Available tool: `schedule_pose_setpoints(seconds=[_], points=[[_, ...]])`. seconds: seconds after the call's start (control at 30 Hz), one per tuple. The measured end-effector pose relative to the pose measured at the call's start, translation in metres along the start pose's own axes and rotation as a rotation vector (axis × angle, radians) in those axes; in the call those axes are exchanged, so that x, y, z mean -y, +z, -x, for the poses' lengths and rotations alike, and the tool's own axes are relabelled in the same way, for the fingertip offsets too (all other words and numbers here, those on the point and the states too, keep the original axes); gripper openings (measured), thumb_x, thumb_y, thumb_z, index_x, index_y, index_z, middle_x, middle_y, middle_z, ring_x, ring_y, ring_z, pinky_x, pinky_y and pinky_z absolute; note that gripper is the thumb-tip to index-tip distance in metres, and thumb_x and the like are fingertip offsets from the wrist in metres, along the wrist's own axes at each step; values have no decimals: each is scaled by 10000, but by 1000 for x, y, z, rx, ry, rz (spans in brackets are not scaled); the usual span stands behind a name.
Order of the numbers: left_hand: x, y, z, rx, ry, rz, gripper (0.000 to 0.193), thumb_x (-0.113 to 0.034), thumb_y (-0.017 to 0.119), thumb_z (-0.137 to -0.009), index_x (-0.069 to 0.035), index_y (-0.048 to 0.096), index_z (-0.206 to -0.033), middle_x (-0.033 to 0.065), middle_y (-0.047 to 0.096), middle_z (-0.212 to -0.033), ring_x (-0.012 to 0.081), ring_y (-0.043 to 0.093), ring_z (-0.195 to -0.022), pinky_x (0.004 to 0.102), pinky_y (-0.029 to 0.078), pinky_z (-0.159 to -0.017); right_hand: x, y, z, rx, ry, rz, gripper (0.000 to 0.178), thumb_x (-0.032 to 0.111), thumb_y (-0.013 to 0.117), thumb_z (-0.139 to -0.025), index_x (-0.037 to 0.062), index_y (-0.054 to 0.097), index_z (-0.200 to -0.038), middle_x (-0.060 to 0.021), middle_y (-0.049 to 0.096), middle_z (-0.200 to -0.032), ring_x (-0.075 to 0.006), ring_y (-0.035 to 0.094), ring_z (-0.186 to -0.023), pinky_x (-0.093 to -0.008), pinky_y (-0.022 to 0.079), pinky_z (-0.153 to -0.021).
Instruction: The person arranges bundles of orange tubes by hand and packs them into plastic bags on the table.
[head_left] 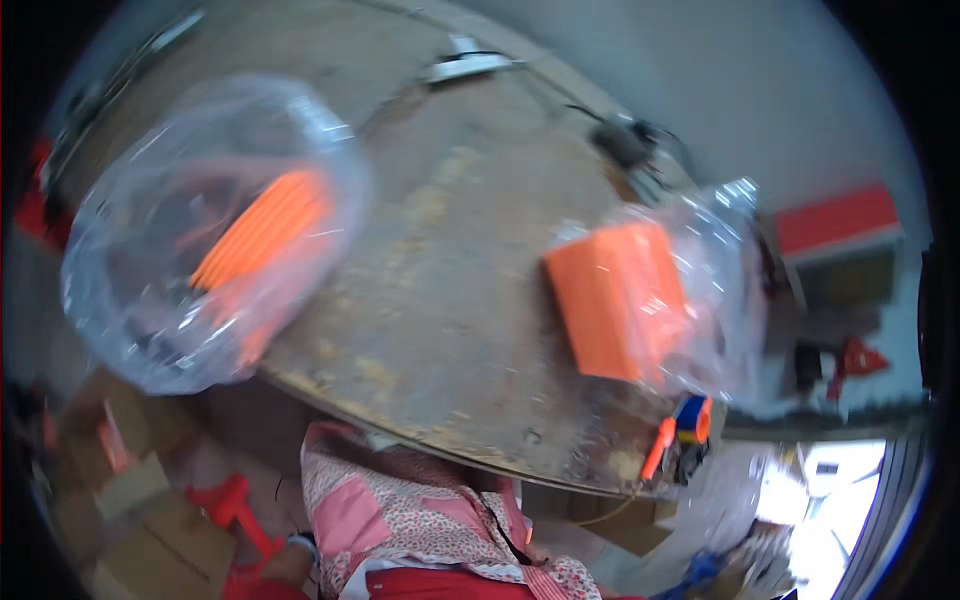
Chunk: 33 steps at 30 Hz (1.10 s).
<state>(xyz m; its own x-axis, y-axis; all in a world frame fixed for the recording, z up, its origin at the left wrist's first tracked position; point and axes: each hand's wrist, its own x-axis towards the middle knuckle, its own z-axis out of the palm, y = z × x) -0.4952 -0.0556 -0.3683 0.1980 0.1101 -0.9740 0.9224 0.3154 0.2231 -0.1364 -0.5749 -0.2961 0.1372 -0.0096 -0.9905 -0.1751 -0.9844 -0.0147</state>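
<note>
From the head camera's side, I see the wearer at the worn workbench (pixel 450 300), in a patterned pink apron (pixel 415 515) over red clothing, and the whole scene is rather blurred. The left arm (pixel 288 567) is low, a pale band (pixel 303 543) round its wrist, just beside a red stand-like object (pixel 237 515); whether they touch I can't tell. The fingers don't show clearly enough for me to say how far open that grip is, or whether it has hold of anything. I can't pick out the other hand from the blur around the apron, so its grip is beyond telling too. Up on the bench, well apart from each other, are the orange goods: a ridged orange stack (pixel 268 228) inside a big clear bag (pixel 110 215) at the left, the plastic spreading past the near edge, and an orange block (pixel 610 300) at the right, partly inside a second clear bag (pixel 735 300). Near that block, by the bench corner, sit an orange-handled tool (pixel 657 448) and a blue-and-orange roll (pixel 692 417).
</note>
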Motion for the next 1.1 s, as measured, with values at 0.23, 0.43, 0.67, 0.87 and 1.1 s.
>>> schedule_pose_setpoints(seconds=[0.23,0.43,0.67,0.87,1.1], points=[[-73,-73,-2,-284,199,-90,283,-275,516,-883,-68,619,-1047,69,637,-921,174,620,-760,319,507,-631,40,-11,99,-362,-333,-109,363,107,644,-817,33,604,-1171,-107,680,-1024,-178,624,-952,-299,482,-812],[-267,-56,166,-603,893,-195,142,-75,594,-861,-12,616,-986,21,613,-772,101,571,-705,248,468,-627,118,-71,217,-181,-854,-462,365,101,575,-903,34,545,-1261,-99,658,-1115,-203,638,-989,-354,498,-867],[-415,156,314,97,1081,-488,417,-97,693,-819,4,559,-1201,113,634,-1125,147,595,-1044,300,477,-903,201,-130,276,328,-1595,-634,352,107,481,-976,0,471,-1311,-113,588,-1205,-184,547,-1150,-331,423,-1006],[-412,257,292,495,864,-421,394,-131,641,-890,-43,510,-1251,72,607,-1002,147,603,-907,299,498,-795,238,-130,269,437,-1723,-817,327,120,496,-959,27,491,-1272,-86,575,-1178,-153,551,-1073,-296,457,-907],[-478,212,257,-551,1411,-1073,147,-55,525,-907,-14,570,-1041,154,582,-870,319,569,-761,388,446,-648,121,-225,251,-1556,-1128,-150,751,278,803,-662,44,479,-1299,-200,426,-1372,-388,392,-1277,-491,299,-1067]])
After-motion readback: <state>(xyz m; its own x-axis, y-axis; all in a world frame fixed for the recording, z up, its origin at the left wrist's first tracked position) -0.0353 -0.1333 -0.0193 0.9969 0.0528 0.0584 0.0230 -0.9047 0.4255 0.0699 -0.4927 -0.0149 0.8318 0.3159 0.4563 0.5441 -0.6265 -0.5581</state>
